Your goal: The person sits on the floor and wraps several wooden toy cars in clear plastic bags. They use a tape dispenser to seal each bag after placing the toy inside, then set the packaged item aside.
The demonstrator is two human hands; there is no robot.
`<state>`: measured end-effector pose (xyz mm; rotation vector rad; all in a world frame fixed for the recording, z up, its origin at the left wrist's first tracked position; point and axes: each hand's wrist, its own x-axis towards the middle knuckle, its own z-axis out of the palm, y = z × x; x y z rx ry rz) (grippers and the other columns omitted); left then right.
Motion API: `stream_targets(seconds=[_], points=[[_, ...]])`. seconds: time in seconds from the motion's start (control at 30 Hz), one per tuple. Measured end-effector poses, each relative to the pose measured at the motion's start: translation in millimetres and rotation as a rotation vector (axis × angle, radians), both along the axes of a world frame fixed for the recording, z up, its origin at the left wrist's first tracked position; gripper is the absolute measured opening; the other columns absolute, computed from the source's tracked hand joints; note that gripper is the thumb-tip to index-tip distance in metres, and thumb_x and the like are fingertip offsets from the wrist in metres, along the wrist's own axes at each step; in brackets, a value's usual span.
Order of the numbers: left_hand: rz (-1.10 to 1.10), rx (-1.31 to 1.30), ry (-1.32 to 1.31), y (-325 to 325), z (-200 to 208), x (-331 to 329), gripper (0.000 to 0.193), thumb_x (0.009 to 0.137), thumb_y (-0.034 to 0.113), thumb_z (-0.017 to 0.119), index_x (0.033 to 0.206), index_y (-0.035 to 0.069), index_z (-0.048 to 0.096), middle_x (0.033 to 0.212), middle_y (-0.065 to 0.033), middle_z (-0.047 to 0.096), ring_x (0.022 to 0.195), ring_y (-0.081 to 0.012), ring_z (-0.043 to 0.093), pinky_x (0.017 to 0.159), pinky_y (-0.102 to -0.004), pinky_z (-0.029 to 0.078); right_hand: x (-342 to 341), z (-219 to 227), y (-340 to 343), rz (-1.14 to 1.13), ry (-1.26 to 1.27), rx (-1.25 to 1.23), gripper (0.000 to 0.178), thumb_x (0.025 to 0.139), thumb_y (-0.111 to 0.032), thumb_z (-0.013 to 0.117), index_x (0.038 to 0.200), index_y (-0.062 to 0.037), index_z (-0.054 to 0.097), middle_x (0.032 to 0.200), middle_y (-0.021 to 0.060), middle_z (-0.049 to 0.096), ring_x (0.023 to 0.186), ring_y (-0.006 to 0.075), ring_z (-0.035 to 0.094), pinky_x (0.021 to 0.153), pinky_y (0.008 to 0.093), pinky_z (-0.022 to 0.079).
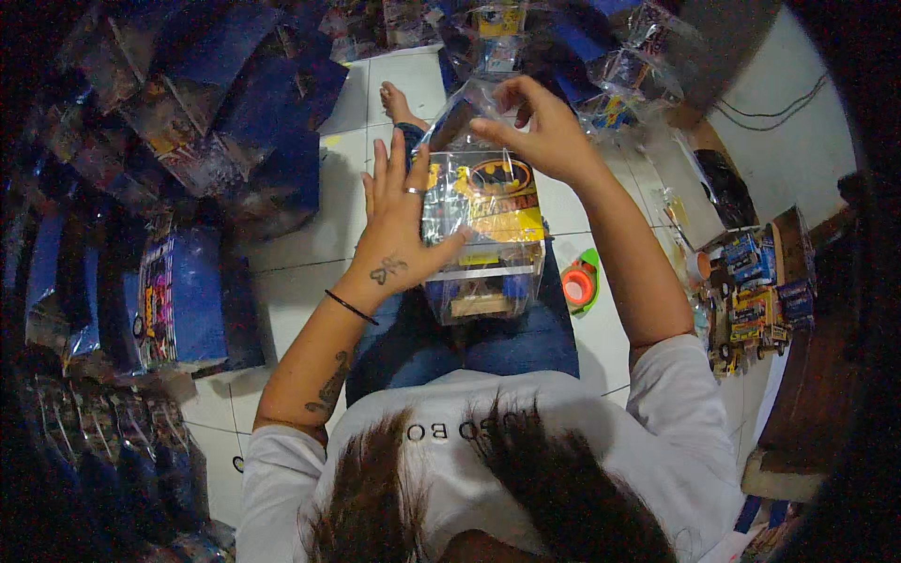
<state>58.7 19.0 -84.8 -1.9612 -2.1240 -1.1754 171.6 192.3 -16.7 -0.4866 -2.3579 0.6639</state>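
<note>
A printed yellow-and-black card panel (488, 199) under clear plastic tops a see-through package between my thighs. Its lower end shows a wood-coloured piece (481, 305) and blue parts inside. My left hand (399, 220) rests along the package's left side, fingers spread and the thumb lying over the plastic. Above the package's far end, my right hand (540, 131) is curved with thumb and index finger apart. Loose clear plastic (460, 117) stands up beside its fingertips; whether they touch it is hard to tell.
A green tape dispenser with an orange roll (580, 284) lies by my right thigh. Several toy vehicles (751, 300) stand farther right. Blue boxes (192, 291) and plastic-wrapped packages (188, 131) are piled at the left, with more wrapped packages (497, 23) at the far side.
</note>
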Motion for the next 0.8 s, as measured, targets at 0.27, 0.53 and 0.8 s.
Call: stream_targets(seconds=[0.27,0.53,0.8], points=[[-0.008,-0.219,0.369,-14,13,25,0.129,0.053,0.053,0.079,0.145,-0.007,0.013,0.152,-0.0236,0.014,0.143,-0.0379,0.006,0.107,-0.0643,-0.003,24,17,21,0.223,0.353,-0.203,0.028,0.087,-0.021,0.061,0.105,0.0005,0.062,0.087,0.0089,0.068,0.079,0.0184,0.065,0.077,0.0286,0.051],[-0.034,-0.152,0.289,-14,6,26,0.126,0.055,0.053,0.079,0.145,-0.006,0.012,0.151,-0.0229,0.016,0.143,-0.0374,0.007,0.110,-0.0606,-0.002,-27,-6,34,-0.100,-0.064,0.308,0.041,0.075,-0.030,0.072,0.106,-0.0059,0.059,0.093,0.0195,0.066,0.084,0.0394,0.064,0.073,0.0438,0.052],[-0.029,-0.136,0.298,-12,5,27,0.124,0.055,0.051,0.080,0.145,-0.005,0.014,0.151,-0.0221,0.017,0.142,-0.0372,0.009,0.110,-0.0608,0.001,-12,31,24,0.012,-0.147,0.450,0.040,0.076,-0.031,0.070,0.107,-0.0081,0.060,0.103,0.0199,0.064,0.097,0.0353,0.062,0.081,0.0431,0.050]])
